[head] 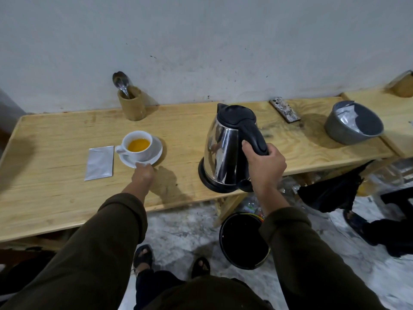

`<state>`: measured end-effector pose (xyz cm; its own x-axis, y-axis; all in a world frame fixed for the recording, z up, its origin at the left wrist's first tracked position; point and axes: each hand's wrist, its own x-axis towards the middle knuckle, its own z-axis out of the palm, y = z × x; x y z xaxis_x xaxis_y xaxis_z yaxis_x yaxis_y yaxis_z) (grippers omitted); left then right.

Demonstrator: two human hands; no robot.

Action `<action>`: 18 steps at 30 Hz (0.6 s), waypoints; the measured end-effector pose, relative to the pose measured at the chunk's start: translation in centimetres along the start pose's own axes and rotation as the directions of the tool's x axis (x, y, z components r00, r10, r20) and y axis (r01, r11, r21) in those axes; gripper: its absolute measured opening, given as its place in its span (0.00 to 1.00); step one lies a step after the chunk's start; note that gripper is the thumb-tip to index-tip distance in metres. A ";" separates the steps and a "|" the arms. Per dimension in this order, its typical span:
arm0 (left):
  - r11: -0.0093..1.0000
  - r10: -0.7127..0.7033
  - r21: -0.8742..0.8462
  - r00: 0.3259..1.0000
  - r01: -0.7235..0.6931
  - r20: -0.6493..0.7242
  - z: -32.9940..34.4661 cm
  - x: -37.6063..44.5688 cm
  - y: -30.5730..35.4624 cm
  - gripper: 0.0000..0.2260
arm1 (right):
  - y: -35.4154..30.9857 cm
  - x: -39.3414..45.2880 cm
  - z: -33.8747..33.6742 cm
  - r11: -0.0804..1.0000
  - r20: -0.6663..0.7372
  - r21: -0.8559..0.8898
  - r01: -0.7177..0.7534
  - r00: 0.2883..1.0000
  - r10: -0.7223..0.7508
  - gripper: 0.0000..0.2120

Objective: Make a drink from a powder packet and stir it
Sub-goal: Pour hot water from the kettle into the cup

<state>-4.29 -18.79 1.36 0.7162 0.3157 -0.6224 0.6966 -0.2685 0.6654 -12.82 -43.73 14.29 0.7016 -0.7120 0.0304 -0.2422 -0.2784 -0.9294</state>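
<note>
Obs.: white cup sits on its saucer on the wooden bench, left of centre; cup holds orange liquid, well below the rim. Silver powder packet lies flat just left of the saucer, apparently spent. Left hand: fingers pinched on the saucer's near rim, steadying it. Right hand: fingers clenched round the black handle of the steel kettle, which stands upright on its base near the bench's front edge, lid down. Spoon stands in a wooden holder at the wall, behind the cup; not yet taken. Judgement: step in hand is the water stage, either topping up or parking the kettle; cannot tell which. To do well: if pouring, bring the spout close over the cup centre, tilt slowly, keep the left hold on the saucer, stop short of the rim so stirring will not slop. Then fetch the spoon.
</note>
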 end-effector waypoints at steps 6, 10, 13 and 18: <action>0.998 -0.012 -0.056 1.000 0.013 0.017 0.3 -0.5 0.2 0.27 | 1.0 0.5 0.5 1.000 0.012 -0.005 0.013 1.000 -0.013 0.11; 0.997 -0.029 -0.076 0.999 0.032 0.034 0.4 -0.5 0.2 0.28 | 1.8 0.3 0.8 1.000 0.034 -0.005 0.025 0.999 -0.025 0.13; 0.999 -0.004 -0.031 0.999 0.006 0.047 0.9 -0.2 -0.1 0.29 | 2.5 0.1 0.6 0.999 0.036 -0.010 0.042 0.998 -0.041 0.13; 0.999 0.008 -0.047 0.998 -0.006 0.056 1.2 0.0 -0.5 0.30 | 4.1 -0.9 0.0 0.998 0.072 0.035 0.055 0.996 -0.057 0.14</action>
<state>-4.53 -19.75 0.54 0.7232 0.2616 -0.6391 0.6897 -0.2268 0.6876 -14.42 -44.18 10.48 0.7606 -0.6468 0.0568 -0.1801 -0.2941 -0.9386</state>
